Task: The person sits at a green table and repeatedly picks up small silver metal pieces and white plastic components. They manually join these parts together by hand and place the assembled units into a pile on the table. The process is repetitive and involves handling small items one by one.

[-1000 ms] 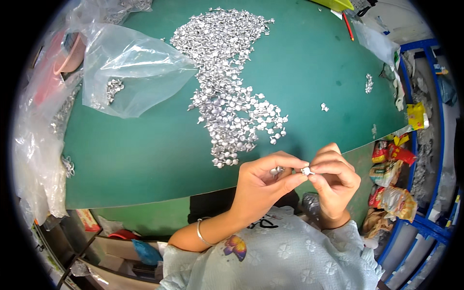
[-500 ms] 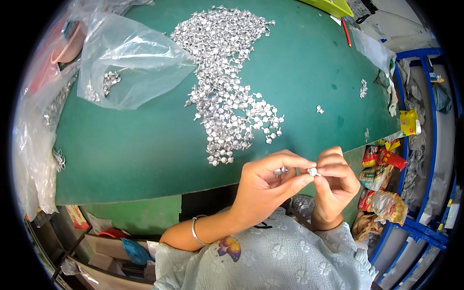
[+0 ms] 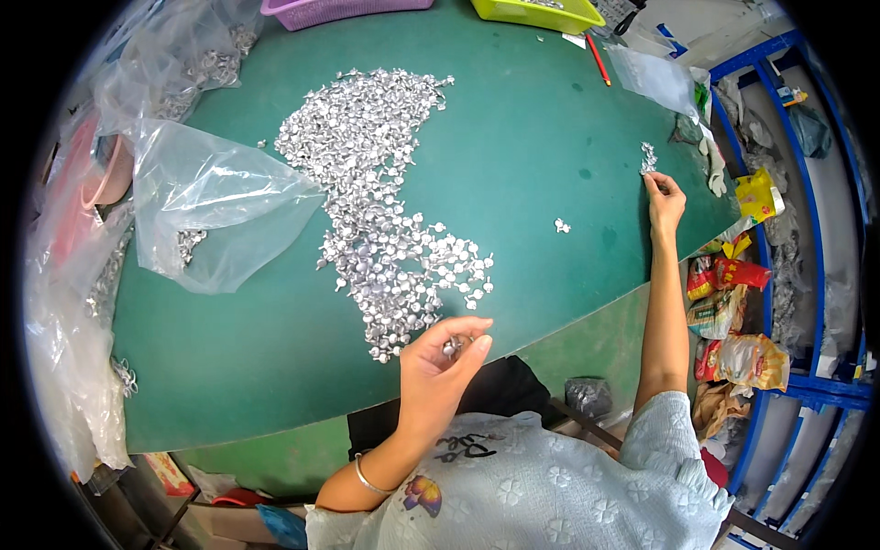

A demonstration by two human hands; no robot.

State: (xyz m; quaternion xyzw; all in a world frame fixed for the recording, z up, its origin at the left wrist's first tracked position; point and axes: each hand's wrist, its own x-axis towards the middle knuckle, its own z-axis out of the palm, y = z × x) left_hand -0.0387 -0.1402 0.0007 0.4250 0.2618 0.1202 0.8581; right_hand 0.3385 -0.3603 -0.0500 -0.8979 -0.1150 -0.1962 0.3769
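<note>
A long heap of small silver metal parts [image 3: 353, 137], each with a round head and a short stem, lies on the green table [image 3: 532, 119]. Beside the heap's near end, my left hand [image 3: 438, 371] is curled around a few of the same parts, its thumb and forefinger a little apart. My right arm stretches out to the far right. There my right hand [image 3: 667, 206] pinches at the lower end of a small cluster of parts [image 3: 649, 154]. Its fingertips seem to be on one part, partly hidden by the fingers. Another few parts [image 3: 562, 225] lie between the heap and my right hand.
A clear plastic bag [image 3: 229, 202] with some parts inside lies left of the heap. Purple [image 3: 344, 11] and yellow-green baskets [image 3: 541, 13] stand at the far edge. A red pencil [image 3: 599, 60] lies far right. Blue shelving [image 3: 811, 183] and colourful packets [image 3: 738, 275] stand beyond the table's right edge.
My hands were together, fingering one part near the table's front edge. My right hand has moved away to the far-right cluster, while the left has stayed near the heap with its parts.
</note>
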